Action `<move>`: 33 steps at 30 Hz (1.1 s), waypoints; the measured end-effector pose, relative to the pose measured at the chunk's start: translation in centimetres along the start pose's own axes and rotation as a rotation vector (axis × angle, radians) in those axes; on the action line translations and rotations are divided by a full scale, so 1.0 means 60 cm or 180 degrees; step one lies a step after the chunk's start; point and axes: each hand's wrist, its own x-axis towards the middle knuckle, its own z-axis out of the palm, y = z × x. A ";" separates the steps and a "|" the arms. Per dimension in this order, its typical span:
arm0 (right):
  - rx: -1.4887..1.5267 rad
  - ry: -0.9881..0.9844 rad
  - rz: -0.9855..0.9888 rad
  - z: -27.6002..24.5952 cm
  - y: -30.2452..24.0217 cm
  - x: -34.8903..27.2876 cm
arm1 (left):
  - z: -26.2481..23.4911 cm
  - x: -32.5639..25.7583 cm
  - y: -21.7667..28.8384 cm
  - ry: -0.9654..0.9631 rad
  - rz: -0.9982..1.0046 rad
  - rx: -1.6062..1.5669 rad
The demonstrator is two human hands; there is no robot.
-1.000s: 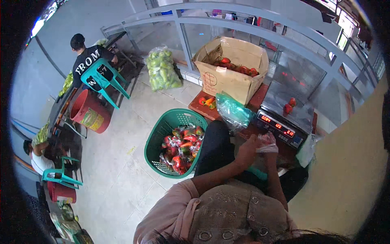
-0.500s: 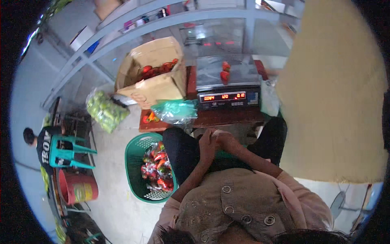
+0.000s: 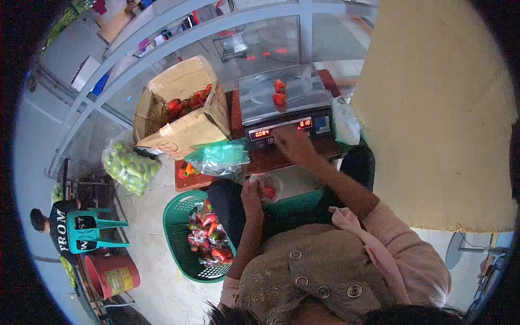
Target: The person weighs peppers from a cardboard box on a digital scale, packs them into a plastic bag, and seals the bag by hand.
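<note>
Red peppers (image 3: 189, 104) lie in the open cardboard box (image 3: 181, 132), which stands beyond and to the left of the left hand (image 3: 251, 193). The green basket (image 3: 172, 238), with clear-wrapped peppers, mostly red, inside, is left of that hand and closer to the body. Directly ahead of the right hand (image 3: 293, 143) is the scale (image 3: 254, 103), its display partly covered by that hand. The clear sack of green peppers (image 3: 130, 166) sits well off to the left hand's left. Green plastic bags (image 3: 219, 157) lie between the left hand and the box, and a whitish bag (image 3: 346, 122) hangs to the right of the right hand.

The right hand's fingers are partly curled; I cannot tell whether it holds anything or touches the scale. The left hand is closed on a small clear bag (image 3: 277, 183). Two red peppers sit on the scale's plate, just past the right hand; the single bagged pepper (image 3: 268, 192) is at the left hand's fingertips.
</note>
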 end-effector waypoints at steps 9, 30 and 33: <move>-0.1541 -0.0035 0.0082 0.017 0.185 0.215 | -0.001 -0.012 0.020 0.0096 -0.0451 -0.0093; 0.3967 -0.2401 0.1434 -0.034 -0.017 -0.091 | 0.037 -0.004 0.050 0.0109 0.0496 0.0622; 0.4042 -0.1818 0.0687 0.021 -0.059 -0.128 | 0.030 -0.008 -0.010 0.0544 0.1627 0.1465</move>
